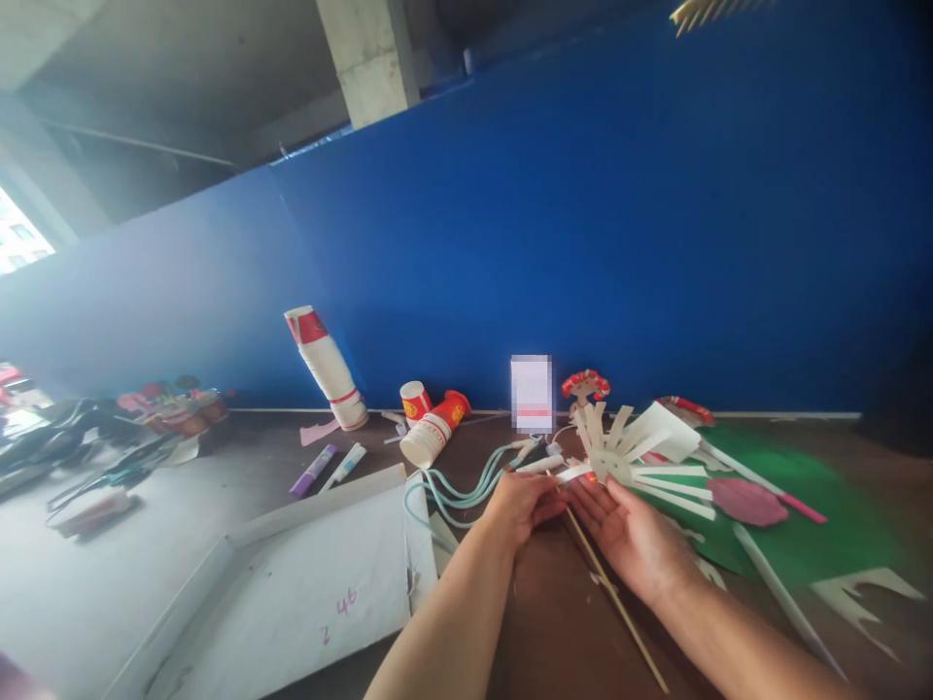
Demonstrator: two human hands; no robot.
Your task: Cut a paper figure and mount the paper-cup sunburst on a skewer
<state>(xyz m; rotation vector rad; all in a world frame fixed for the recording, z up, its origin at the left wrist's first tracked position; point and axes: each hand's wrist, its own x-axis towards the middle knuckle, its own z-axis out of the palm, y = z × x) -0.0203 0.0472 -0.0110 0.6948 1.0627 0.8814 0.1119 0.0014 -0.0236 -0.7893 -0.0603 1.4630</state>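
Observation:
My left hand (523,506) is closed in a pinch at the upper end of a thin wooden stick (616,593), which slants down to the right. Its fingertips also meet one white strip of a paper cup cut into strips (610,467). Palm up, my right hand (631,530) grips that cut cup from below, its thumb on the round base. The strips fan out around the base, and some fingers are hidden beneath it. Just behind the hands lie pale blue cables (463,486).
A shallow white box lid (292,574) lies left, near a purple marker (313,472). Behind stand stacked paper cups (328,369), with more paper cups (433,433) lying nearby. Green paper (823,496), a pink oval piece (747,501) and paper scraps (867,593) lie right. A blue wall (583,214) bounds the back.

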